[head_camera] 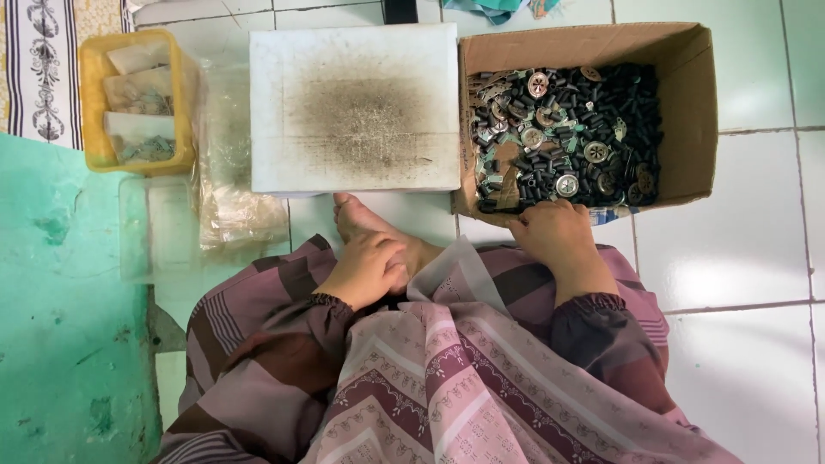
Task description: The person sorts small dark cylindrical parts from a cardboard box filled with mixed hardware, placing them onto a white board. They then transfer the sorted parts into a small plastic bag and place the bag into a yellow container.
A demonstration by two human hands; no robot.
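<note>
Head view, person seated on white tiled floor [748, 258], striped purple garment over the lap. The left hand [365, 271] was rested on a bare foot [361, 219] near frame centre, fingers curled loosely over it, nothing grasped. The right hand [554, 236] was placed at the near rim of the cardboard box [696, 103], at roughly 6 o'clock of the box, fingertips bent over the edge into the contents; whether any piece was pinched could not be told, the fingertips being hidden.

The box was seen at 1 o'clock from the frame centre, open, flaps up, filled with small black cylindrical parts [601, 112] mixed with round metal discs [539, 83] and greenish scraps. The parts nearest the right hand were lying just beyond the fingers, touching or almost touching.

A white foam slab [357, 107] with a dark sooty patch in its middle was laid at 12 o'clock, just beside the box at its 9 o'clock side. A yellow plastic tray [93, 94] holding small bags of grey bits was seen at 10 o'clock. Clear plastic bags [236, 172] were lying between tray and slab. A green mat [51, 344] was noted at 8 o'clock.
</note>
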